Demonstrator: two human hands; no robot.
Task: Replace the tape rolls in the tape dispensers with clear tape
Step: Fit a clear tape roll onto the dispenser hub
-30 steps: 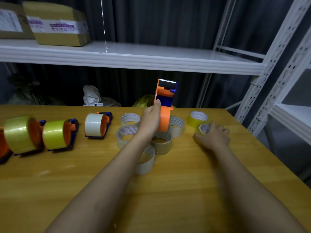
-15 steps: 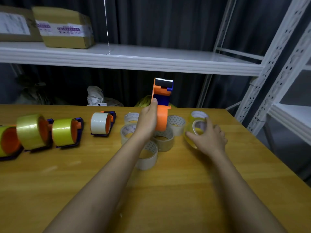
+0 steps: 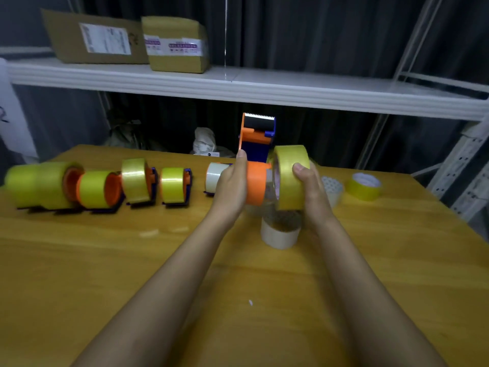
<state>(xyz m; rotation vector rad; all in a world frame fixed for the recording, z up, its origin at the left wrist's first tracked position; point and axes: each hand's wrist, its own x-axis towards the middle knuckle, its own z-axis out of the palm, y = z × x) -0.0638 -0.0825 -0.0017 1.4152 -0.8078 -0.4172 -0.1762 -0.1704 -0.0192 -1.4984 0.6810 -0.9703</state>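
Left thumb up along the orange hub, fingers wrapped round the far side: the left hand [image 3: 230, 185] grips the tape dispenser [image 3: 255, 165] and holds it above the tabletop [image 3: 132, 260], toothed blade end pointing up toward the shelf [image 3: 238, 86]. Right thumb lies across the yellow band, the other fingers curled behind it, so the right hand [image 3: 308, 193] clamps the yellow tape roll [image 3: 289, 178], which stands on edge just beside the hub's open end. Whether the roll has met the hub I cannot tell. Both forearms run in from the near edge and converge toward the middle of the far half of the tabletop, wrists roughly level.

Under the hands, a clear tape roll [image 3: 280, 233] lies flat on the wood. Toward the far right corner sit a second clear roll [image 3: 332, 188], partly hidden by the right hand, and a small yellow roll [image 3: 365, 186]. Along the left side toward the far edge, a row of loaded dispensers [image 3: 137, 181] stands, most carrying yellow tape, with a white-taped dispenser [image 3: 214, 177] nearest the left hand. Two cardboard boxes [image 3: 174, 43] rest on the shelf.
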